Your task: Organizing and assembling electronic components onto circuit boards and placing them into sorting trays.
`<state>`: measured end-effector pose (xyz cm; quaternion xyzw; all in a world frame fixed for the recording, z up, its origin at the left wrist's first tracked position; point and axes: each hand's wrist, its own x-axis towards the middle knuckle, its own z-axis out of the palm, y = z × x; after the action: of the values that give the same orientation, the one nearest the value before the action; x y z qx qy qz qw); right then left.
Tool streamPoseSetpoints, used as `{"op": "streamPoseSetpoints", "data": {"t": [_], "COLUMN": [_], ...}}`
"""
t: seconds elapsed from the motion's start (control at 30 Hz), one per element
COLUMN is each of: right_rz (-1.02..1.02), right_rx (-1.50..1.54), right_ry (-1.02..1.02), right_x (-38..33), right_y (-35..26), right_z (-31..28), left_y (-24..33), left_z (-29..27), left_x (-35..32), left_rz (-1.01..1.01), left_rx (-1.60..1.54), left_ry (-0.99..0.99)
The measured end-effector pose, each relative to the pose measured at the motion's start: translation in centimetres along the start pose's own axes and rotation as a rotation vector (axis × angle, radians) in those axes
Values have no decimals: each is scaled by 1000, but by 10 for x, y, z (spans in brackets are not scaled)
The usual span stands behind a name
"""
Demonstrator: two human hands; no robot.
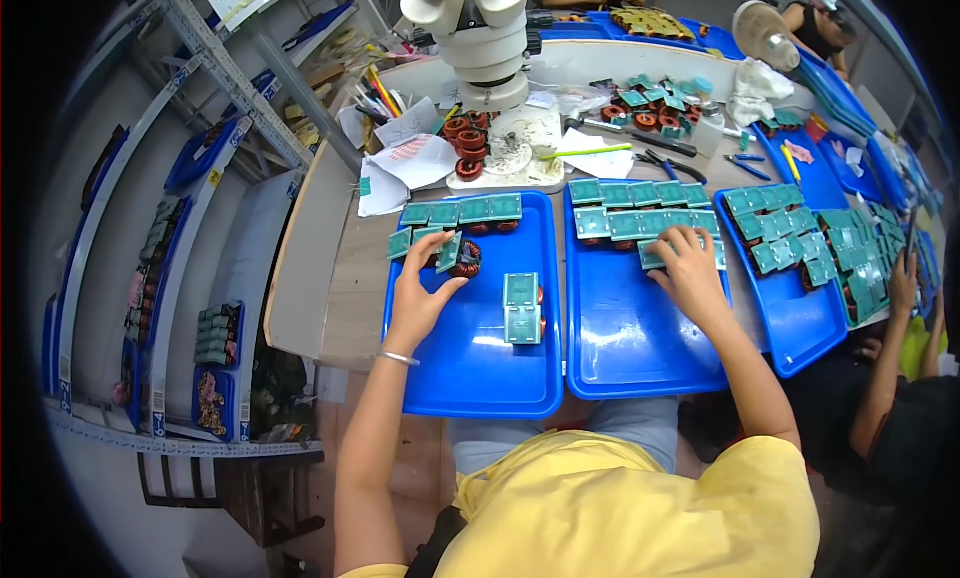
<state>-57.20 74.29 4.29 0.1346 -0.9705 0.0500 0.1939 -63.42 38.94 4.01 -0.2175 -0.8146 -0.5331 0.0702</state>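
Over the left blue tray (470, 378), my left hand (422, 290) has its thumb and fingers closed around a copper-wound ring coil (466, 260) with a small green circuit board (449, 251) on its side. The coil is tilted so its winding shows. My right hand (692, 281) reaches into the middle blue tray (640, 363), its fingers bent around a green-board coil (651, 255) at the front of the rows. Its fingertips partly cover that piece. Two more green-board coils (522, 308) lie together at the left tray's right side.
Rows of green-board coils (460, 213) fill the left tray's far end. A third blue tray (800, 343) stands at right, beside a co-worker's arm (900, 298). Behind are a microscope (490, 38), bare coils (468, 143), pliers (660, 166) and a screwdriver (640, 136). Metal shelving (215, 68) rises at left.
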Motion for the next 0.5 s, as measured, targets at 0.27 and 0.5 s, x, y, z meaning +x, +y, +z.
{"op": "streamPoseSetpoints", "data": {"t": [0.27, 0.5], "right_rz": [-63, 86], "right_rx": [649, 1489], "right_ry": [21, -411], "right_x": [21, 41], "right_y": [-56, -102], "right_z": [-39, -37], "left_y": [65, 114], "left_z": [10, 47], "left_x": [-13, -10], "left_rz": [-215, 407], "left_rx": [-595, 355], "left_ry": [-68, -97]}}
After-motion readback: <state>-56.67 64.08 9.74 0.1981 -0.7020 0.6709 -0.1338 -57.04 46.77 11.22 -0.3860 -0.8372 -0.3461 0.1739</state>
